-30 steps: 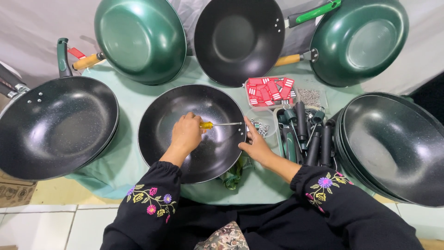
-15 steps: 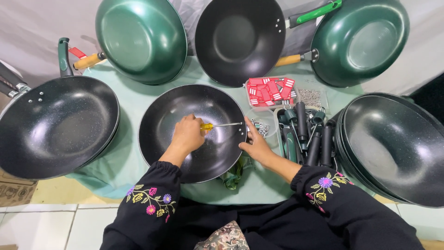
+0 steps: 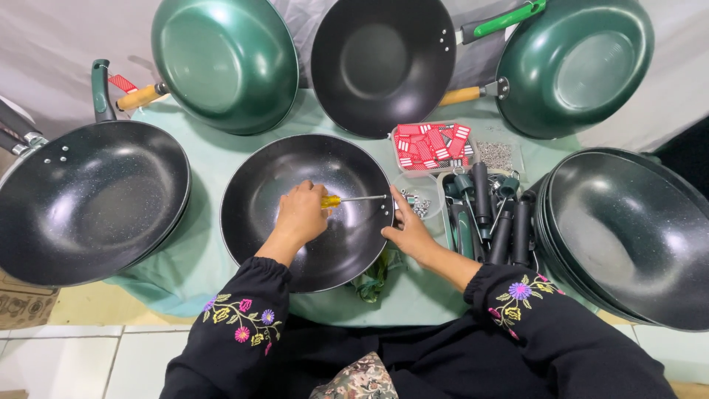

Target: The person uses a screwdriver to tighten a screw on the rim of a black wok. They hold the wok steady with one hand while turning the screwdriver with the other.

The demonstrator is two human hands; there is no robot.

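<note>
The left hand [image 3: 301,214] is closed around a yellow-handled screwdriver [image 3: 353,199] inside the central black wok [image 3: 295,258], tip pointing to three o'clock. The right hand [image 3: 410,230] grips the wok's rim there. At one o'clock, a clear tray [image 3: 517,159] holds red packets [image 3: 430,144] and small screws [image 3: 495,154].

Green woks [image 3: 225,63], red packets [image 3: 432,142], loose handles [image 3: 491,214].
</note>
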